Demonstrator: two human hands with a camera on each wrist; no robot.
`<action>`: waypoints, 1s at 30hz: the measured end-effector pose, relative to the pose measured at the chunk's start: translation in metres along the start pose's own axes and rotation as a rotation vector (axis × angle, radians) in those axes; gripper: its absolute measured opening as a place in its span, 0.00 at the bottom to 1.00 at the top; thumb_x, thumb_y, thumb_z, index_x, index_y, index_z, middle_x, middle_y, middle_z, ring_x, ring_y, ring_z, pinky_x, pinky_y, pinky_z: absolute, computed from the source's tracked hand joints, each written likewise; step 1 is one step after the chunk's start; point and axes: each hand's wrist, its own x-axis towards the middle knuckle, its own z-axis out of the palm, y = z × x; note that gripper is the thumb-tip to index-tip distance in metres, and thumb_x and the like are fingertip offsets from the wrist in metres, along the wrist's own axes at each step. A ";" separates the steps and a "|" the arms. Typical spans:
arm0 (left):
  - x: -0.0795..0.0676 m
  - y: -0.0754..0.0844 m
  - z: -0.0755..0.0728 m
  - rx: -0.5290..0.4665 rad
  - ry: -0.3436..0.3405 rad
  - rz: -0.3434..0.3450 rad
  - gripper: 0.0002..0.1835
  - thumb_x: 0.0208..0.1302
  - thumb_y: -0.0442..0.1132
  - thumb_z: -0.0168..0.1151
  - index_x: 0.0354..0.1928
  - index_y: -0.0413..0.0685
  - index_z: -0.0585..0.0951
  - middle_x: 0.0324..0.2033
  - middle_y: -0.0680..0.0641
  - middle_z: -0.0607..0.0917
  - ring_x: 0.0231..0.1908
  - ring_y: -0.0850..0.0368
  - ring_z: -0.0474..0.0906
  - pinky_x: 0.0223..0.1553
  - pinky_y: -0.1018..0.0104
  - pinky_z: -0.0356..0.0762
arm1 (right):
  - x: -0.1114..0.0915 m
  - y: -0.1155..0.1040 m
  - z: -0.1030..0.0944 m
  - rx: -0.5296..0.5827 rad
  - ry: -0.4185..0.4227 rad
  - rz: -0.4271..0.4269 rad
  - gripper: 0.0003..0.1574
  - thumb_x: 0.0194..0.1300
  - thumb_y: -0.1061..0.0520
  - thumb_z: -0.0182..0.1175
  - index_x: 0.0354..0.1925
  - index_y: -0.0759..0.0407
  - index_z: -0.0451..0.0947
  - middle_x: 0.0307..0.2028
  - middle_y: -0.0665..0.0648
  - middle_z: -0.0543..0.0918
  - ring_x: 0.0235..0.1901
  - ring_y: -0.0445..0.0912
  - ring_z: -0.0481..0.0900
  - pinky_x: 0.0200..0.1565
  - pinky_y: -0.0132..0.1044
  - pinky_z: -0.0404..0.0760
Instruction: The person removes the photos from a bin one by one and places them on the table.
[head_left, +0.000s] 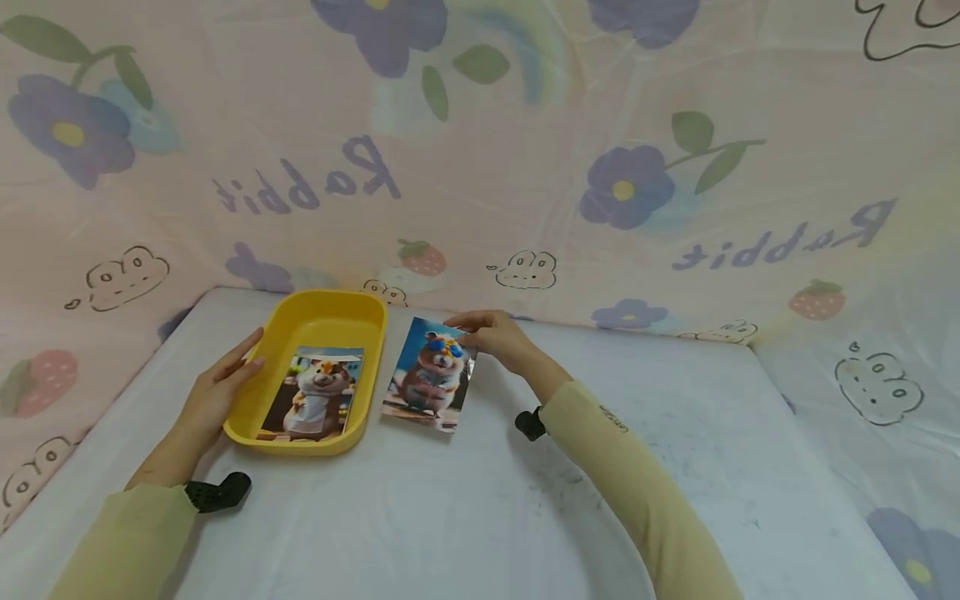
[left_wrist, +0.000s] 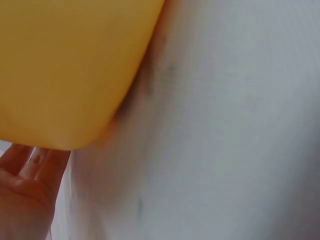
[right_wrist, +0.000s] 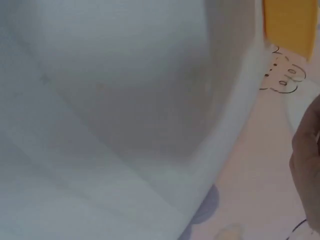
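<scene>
A: What are the hands doing?
B: The left hand (head_left: 213, 400) grips the tray (head_left: 300, 327) by its left side, thumb at the rim. The apron photo (head_left: 318, 404) lies inside, toward the near end. Just right of the tray, the right hand (head_left: 510, 343) pinches the glasses photo (head_left: 427, 375) by its upper right corner.
A: How should each be handled?
B: A firm left grip should stop the tray sliding. On the right, I'd pinch lightly at the very edge, sparing the print creases and smudges.
A: Does the glasses photo touch the table (head_left: 420, 517)?
B: I can't tell.
A: And the materials?
B: The tray looks like smooth yellow plastic, oblong, round-cornered, shallow. Another edge shows behind the apron photo. The glasses photo is thin, rectangular, seemingly glossy and fairly stiff. The table is white, with grey smudges at right.
</scene>
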 end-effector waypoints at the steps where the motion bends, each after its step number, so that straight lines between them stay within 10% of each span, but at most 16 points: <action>1: 0.000 0.000 0.000 -0.002 0.002 0.003 0.32 0.70 0.59 0.49 0.72 0.74 0.53 0.76 0.51 0.43 0.74 0.38 0.35 0.71 0.39 0.42 | 0.001 0.002 -0.001 -0.005 0.008 0.008 0.21 0.64 0.64 0.58 0.55 0.58 0.79 0.64 0.55 0.73 0.57 0.50 0.73 0.54 0.40 0.77; 30: 0.001 -0.001 -0.001 -0.014 -0.003 0.001 0.33 0.71 0.57 0.49 0.74 0.68 0.52 0.76 0.47 0.42 0.74 0.38 0.35 0.71 0.40 0.43 | 0.046 0.031 0.004 -0.169 0.072 0.125 0.21 0.61 0.65 0.56 0.53 0.60 0.81 0.56 0.61 0.80 0.59 0.54 0.73 0.66 0.51 0.66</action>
